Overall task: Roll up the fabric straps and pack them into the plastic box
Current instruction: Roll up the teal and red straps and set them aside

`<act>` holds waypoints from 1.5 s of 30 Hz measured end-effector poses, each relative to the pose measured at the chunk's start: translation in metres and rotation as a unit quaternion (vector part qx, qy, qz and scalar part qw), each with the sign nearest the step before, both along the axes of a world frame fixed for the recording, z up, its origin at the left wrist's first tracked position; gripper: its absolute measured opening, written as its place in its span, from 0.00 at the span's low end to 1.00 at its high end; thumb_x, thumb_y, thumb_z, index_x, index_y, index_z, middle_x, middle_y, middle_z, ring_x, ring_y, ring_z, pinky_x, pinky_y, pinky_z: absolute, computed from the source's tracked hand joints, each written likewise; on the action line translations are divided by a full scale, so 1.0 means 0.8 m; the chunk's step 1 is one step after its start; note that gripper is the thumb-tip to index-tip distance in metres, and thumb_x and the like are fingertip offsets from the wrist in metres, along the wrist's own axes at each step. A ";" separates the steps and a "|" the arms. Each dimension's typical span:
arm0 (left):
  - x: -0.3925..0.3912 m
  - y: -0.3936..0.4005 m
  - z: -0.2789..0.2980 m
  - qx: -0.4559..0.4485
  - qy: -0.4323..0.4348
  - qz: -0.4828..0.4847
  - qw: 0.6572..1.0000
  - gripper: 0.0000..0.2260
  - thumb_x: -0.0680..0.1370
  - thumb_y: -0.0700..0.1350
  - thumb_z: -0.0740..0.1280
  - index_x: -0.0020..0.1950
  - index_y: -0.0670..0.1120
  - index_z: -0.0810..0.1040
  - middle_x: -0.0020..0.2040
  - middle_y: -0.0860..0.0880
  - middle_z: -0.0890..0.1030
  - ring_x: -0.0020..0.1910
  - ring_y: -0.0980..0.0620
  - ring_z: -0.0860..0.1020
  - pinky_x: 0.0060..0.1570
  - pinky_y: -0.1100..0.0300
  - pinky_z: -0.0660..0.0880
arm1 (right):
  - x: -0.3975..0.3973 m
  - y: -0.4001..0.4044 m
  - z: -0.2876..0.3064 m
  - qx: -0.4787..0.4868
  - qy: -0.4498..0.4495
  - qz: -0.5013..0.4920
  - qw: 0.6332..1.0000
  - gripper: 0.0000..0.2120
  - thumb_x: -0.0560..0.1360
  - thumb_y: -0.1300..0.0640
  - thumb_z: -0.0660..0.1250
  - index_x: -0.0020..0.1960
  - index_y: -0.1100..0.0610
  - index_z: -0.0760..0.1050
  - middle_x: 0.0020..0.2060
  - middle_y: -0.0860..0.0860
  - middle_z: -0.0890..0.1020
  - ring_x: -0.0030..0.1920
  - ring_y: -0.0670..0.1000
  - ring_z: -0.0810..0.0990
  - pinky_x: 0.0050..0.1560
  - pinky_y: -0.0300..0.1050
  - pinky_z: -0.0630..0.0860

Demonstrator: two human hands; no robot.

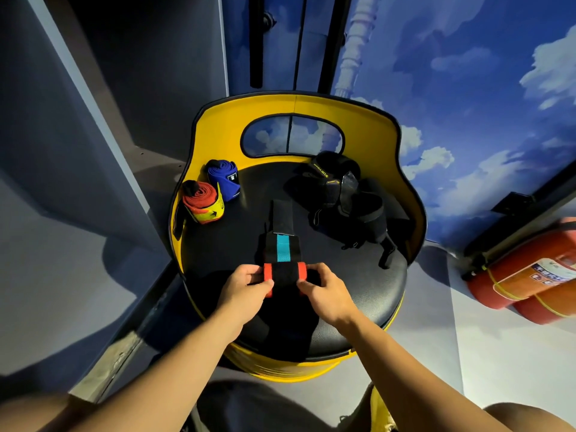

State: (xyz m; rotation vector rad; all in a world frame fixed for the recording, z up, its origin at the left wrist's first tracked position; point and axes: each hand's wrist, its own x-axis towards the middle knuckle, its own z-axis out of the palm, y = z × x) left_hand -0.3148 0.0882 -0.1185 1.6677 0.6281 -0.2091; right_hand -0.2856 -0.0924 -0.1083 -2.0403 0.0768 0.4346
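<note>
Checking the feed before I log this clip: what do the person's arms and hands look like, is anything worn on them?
Both arms are bare from the bottom edge of the frame to the fingers: no sleeves in view. The left hand and the right hand wear no gloves, and I can make out no rings, watch or wristband. The nails look short and unpainted, as far as the picture shows.

A round black seat with a yellow backrest stands in a corner; the backrest has an oval cutout. Behind it hangs a wall mural of blue sky and white clouds. At the right, 2 red extinguishers lie on the pale floor, tied with yellow cord.
</note>
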 end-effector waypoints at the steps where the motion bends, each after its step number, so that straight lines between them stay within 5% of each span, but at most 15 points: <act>1: 0.002 0.000 0.000 0.019 -0.007 -0.003 1.000 0.11 0.77 0.46 0.72 0.57 0.58 0.76 0.53 0.54 0.82 0.52 0.52 0.82 0.56 0.49 0.81 | 0.004 0.001 -0.002 -0.013 -0.006 0.002 1.000 0.14 0.79 0.51 0.66 0.64 0.52 0.74 0.53 0.47 0.82 0.54 0.48 0.81 0.53 0.40 0.77; 4: 0.010 -0.003 0.002 0.118 -0.032 -0.004 0.992 0.06 0.79 0.54 0.70 0.53 0.55 0.80 0.47 0.56 0.82 0.46 0.56 0.80 0.45 0.57 0.81 | 0.017 0.010 -0.008 -0.058 -0.026 -0.004 0.998 0.16 0.81 0.45 0.63 0.61 0.54 0.76 0.51 0.49 0.82 0.51 0.48 0.80 0.43 0.33 0.72; 6: 0.015 -0.009 0.007 0.162 -0.034 0.008 0.986 0.09 0.79 0.57 0.69 0.51 0.52 0.81 0.45 0.57 0.81 0.44 0.58 0.78 0.40 0.62 0.74 | 0.025 0.016 -0.014 -0.081 -0.056 -0.026 0.995 0.19 0.80 0.42 0.63 0.58 0.56 0.79 0.49 0.50 0.83 0.50 0.49 0.81 0.45 0.37 0.73; 11: 0.031 -0.012 0.006 0.131 -0.029 0.011 0.991 0.14 0.81 0.58 0.65 0.41 0.51 0.82 0.40 0.52 0.81 0.43 0.52 0.80 0.39 0.58 0.75 | 0.033 0.030 -0.023 -0.002 -0.060 -0.119 0.991 0.14 0.79 0.43 0.67 0.56 0.53 0.76 0.46 0.45 0.83 0.49 0.48 0.82 0.49 0.39 0.76; 14: 0.029 -0.013 0.001 0.085 -0.026 -0.022 0.996 0.05 0.81 0.48 0.66 0.47 0.55 0.81 0.47 0.53 0.82 0.46 0.54 0.80 0.45 0.60 0.75 | 0.032 0.033 -0.019 0.005 -0.058 -0.128 0.990 0.14 0.80 0.42 0.64 0.56 0.53 0.77 0.43 0.43 0.81 0.47 0.46 0.81 0.47 0.39 0.73; 17: 0.024 -0.011 -0.003 0.082 -0.023 -0.043 0.995 0.14 0.80 0.46 0.68 0.65 0.54 0.79 0.57 0.55 0.81 0.56 0.54 0.79 0.56 0.58 0.77 | 0.027 0.031 -0.015 0.043 0.000 -0.099 0.994 0.11 0.80 0.47 0.64 0.59 0.50 0.75 0.47 0.45 0.82 0.50 0.46 0.81 0.56 0.48 0.78; 21: 0.017 -0.009 0.000 0.057 -0.038 -0.026 0.997 0.14 0.79 0.43 0.69 0.64 0.53 0.80 0.54 0.55 0.82 0.52 0.58 0.79 0.44 0.67 0.73 | 0.020 0.018 -0.005 0.077 0.036 -0.043 0.995 0.17 0.75 0.59 0.67 0.63 0.49 0.74 0.52 0.48 0.83 0.53 0.49 0.82 0.61 0.52 0.79; 29: 0.003 0.007 -0.008 -0.003 -0.014 -0.018 1.000 0.13 0.75 0.43 0.75 0.57 0.53 0.79 0.53 0.55 0.82 0.53 0.54 0.82 0.59 0.51 0.79 | 0.013 0.000 0.000 0.027 0.031 0.019 0.999 0.18 0.78 0.53 0.67 0.67 0.50 0.75 0.57 0.47 0.83 0.57 0.48 0.81 0.64 0.51 0.78; 34: 0.019 0.006 0.005 0.059 -0.018 -0.033 0.998 0.15 0.77 0.56 0.71 0.62 0.64 0.75 0.57 0.56 0.79 0.56 0.50 0.80 0.57 0.47 0.80 | 0.033 0.012 -0.001 -0.044 0.005 0.010 0.999 0.18 0.81 0.44 0.63 0.65 0.53 0.78 0.55 0.50 0.84 0.57 0.51 0.81 0.62 0.52 0.77; 38: 0.036 -0.003 0.011 0.094 -0.001 0.005 0.996 0.22 0.73 0.68 0.68 0.65 0.63 0.77 0.60 0.53 0.77 0.57 0.46 0.80 0.56 0.46 0.81 | 0.050 0.027 -0.005 -0.043 0.009 -0.054 0.998 0.22 0.80 0.39 0.62 0.60 0.55 0.79 0.52 0.50 0.83 0.55 0.51 0.81 0.57 0.46 0.77; 40: 0.043 -0.006 0.010 0.072 -0.006 0.045 0.996 0.23 0.68 0.70 0.70 0.59 0.62 0.82 0.54 0.53 0.82 0.52 0.47 0.82 0.53 0.46 0.82 | 0.054 0.034 -0.006 -0.040 -0.032 -0.091 0.995 0.21 0.79 0.40 0.64 0.59 0.56 0.78 0.49 0.48 0.81 0.52 0.49 0.79 0.53 0.42 0.73; 43: 0.046 -0.010 0.020 0.041 -0.012 0.096 0.994 0.05 0.72 0.63 0.74 0.38 0.66 0.83 0.39 0.54 0.83 0.46 0.45 0.84 0.50 0.45 0.83 | 0.055 0.040 -0.005 -0.014 -0.067 -0.095 0.993 0.16 0.80 0.43 0.64 0.58 0.54 0.77 0.45 0.44 0.79 0.50 0.47 0.79 0.49 0.39 0.70; 45: 0.044 -0.014 0.024 0.023 -0.001 0.093 0.995 0.14 0.75 0.60 0.73 0.29 0.66 0.81 0.38 0.52 0.83 0.45 0.44 0.84 0.50 0.44 0.83 | 0.053 0.041 -0.005 -0.011 -0.059 -0.085 0.995 0.15 0.81 0.43 0.62 0.57 0.54 0.78 0.45 0.45 0.81 0.51 0.48 0.80 0.50 0.40 0.71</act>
